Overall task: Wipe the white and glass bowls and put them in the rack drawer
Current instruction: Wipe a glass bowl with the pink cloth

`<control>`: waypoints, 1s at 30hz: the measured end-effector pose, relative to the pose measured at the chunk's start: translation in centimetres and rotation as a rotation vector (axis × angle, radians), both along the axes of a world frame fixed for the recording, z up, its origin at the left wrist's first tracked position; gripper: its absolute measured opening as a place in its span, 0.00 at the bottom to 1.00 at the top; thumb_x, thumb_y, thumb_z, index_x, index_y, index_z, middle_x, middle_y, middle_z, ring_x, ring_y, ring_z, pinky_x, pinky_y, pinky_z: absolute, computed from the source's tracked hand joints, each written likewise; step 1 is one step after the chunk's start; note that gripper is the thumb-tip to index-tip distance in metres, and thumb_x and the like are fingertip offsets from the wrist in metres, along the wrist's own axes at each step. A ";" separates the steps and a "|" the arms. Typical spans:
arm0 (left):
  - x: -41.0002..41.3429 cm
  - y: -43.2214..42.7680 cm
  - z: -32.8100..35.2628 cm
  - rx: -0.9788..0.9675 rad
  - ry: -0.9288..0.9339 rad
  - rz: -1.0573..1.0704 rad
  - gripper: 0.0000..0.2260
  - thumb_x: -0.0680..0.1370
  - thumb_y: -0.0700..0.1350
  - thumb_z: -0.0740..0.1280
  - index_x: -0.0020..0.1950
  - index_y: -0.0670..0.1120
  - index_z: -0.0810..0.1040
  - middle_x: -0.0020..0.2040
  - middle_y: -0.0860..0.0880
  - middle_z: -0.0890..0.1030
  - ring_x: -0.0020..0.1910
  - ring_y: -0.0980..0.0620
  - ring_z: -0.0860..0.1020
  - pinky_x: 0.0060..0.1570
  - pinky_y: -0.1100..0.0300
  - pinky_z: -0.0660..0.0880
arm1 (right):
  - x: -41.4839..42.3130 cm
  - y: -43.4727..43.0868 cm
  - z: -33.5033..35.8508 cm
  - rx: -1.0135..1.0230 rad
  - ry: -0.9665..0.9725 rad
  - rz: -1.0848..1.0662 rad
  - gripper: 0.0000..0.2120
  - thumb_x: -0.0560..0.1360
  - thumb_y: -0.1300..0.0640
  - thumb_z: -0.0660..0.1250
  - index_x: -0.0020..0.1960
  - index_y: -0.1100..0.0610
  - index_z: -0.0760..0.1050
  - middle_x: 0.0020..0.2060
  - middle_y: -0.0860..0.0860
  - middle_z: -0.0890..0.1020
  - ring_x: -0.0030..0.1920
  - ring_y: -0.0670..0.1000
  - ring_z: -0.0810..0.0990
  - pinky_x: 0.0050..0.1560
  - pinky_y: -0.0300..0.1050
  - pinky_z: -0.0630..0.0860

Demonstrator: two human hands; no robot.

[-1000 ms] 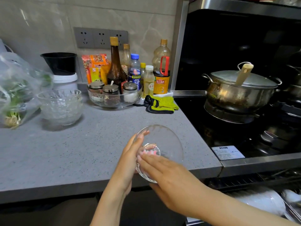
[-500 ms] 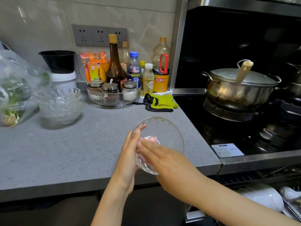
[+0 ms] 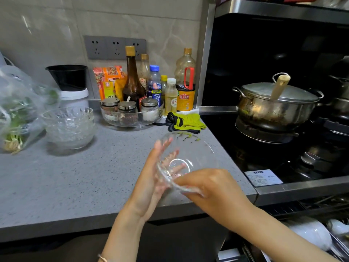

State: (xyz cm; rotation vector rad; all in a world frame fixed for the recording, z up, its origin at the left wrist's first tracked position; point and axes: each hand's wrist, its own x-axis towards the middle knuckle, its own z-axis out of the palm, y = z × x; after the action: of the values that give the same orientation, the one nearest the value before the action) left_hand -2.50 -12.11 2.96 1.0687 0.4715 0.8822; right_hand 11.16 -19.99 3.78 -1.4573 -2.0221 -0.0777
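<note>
Both hands hold the glass bowl [image 3: 196,148] above the surface [image 3: 75,186] edge, yet the right hand [image 3: 213,188], rubbing inside it a moment ago, now pinches its near rim while the left hand [image 3: 151,178] presses flat-fingered on its base, so wiping looks nearly done

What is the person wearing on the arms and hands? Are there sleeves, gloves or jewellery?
No sleeves or gloves show: both forearms are bare. A thin bracelet circles the left wrist. I can make out no rings on the left hand or the right hand.
</note>
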 end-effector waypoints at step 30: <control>0.4 -0.9 2.4 -0.226 -0.279 0.257 0.15 0.66 0.48 0.70 0.49 0.42 0.79 0.39 0.49 0.84 0.31 0.57 0.82 0.29 0.69 0.76 | 2.7 1.5 1.6 -0.004 1.313 -0.063 0.15 0.81 0.49 0.58 0.63 0.51 0.76 0.55 0.49 0.83 0.57 0.47 0.80 0.58 0.43 0.75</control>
State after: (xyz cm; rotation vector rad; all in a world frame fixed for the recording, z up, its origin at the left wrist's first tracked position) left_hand -2.14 -13.01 5.36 0.6742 0.4676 1.1567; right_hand 13.82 -18.48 5.37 -1.0604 -0.8803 0.6781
